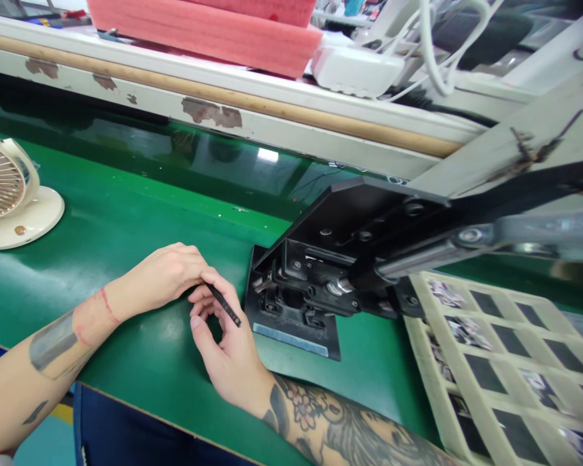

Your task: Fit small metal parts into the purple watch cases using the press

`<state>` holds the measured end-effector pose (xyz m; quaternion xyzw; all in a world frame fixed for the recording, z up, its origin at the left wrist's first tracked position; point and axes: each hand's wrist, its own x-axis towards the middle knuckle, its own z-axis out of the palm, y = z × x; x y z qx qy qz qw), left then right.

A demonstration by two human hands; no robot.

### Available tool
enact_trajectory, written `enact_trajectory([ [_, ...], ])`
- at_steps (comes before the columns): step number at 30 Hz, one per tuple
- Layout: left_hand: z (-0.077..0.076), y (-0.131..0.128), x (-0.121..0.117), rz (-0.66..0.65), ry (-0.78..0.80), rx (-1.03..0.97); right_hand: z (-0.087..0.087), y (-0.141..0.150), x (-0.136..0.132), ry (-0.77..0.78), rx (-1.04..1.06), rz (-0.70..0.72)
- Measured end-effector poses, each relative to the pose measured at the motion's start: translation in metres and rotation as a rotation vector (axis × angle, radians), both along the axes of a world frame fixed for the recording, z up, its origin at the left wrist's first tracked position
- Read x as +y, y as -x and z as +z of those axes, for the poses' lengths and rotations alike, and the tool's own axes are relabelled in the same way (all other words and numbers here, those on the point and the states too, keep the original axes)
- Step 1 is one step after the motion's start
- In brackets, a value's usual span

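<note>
A thin, dark strip (223,304) with small marks along its edge runs between my two hands, over the green table. Its upper end meets the fingers of my left hand (172,275), which are bent and partly hidden behind the other hand. Along the index finger and palm of my right hand (233,353) lies the strip's lower end; those fingers curl around and the thumb stands apart. Just right of the hands is a black lever press fixture (311,285) on a flat base plate, its metal rod reaching to the upper right.
A cream compartment tray (510,382) with dark pads and small shiny parts stands at the right. At the left is a small cream fan (14,200). A shelf with a worn edge (214,113) crosses behind, carrying pink foam (208,29) and a white power strip (357,68).
</note>
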<state>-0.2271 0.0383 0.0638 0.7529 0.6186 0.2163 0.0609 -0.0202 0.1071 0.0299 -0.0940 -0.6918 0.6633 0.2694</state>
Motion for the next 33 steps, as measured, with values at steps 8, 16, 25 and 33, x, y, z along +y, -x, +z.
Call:
enact_trajectory([
  [8, -0.0005, -0.0058, -0.0009, 0.046, -0.067, 0.022, 0.0012, -0.0014, 0.0007, 0.043, 0.008, -0.006],
  [16, 0.0023, 0.0007, -0.0006, -0.047, -0.143, -0.016, -0.0001, -0.0007, -0.0001, 0.042, 0.03, 0.031],
  [25, 0.0044, -0.0059, -0.0019, 0.006, -0.034, -0.077, -0.002, -0.0004, 0.0001, 0.036, 0.014, -0.026],
  [33, 0.0014, -0.0008, -0.0009, -0.04, -0.043, -0.013, 0.0015, -0.0006, 0.0001, 0.062, 0.032, 0.014],
])
